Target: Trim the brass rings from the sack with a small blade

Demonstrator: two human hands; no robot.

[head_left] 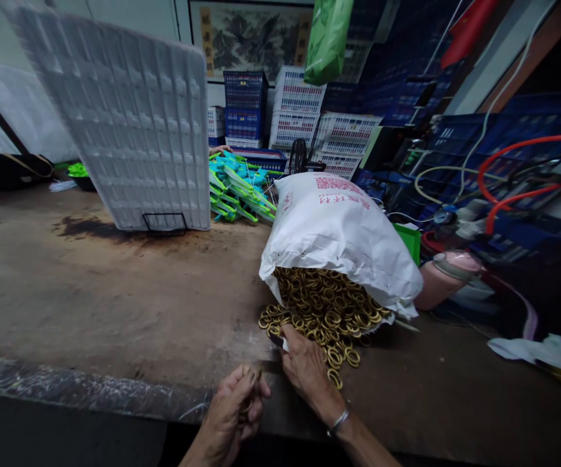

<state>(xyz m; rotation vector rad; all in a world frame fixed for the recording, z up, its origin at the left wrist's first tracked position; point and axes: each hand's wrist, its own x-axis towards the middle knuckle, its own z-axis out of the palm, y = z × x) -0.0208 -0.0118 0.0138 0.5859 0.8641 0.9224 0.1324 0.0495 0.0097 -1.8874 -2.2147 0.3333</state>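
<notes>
My left hand (236, 408) is closed near the table's front edge, fingers curled around a few gold-coloured rings (245, 411) that show only partly. Just right of it, my right hand (307, 366) reaches to the left edge of a pile of gold-coloured rings (331, 318). Its fingertips are drawn together at the rings; a small dark piece and a white patch show by them, and what they grip is unclear. The pile spills out of the mouth of a white woven sack (329, 220) lying on its side. A metal bracelet (339, 418) circles my right wrist.
A ribbed, translucent plastic tray (134, 123) stands upright in a wire stand (164, 224) on the wooden table (90, 292). Green and blue plastic pieces (238, 185) are heaped behind. A pink bottle (448, 279) and red hoses (499, 188) are at right; stacked crates (297, 107) stand behind.
</notes>
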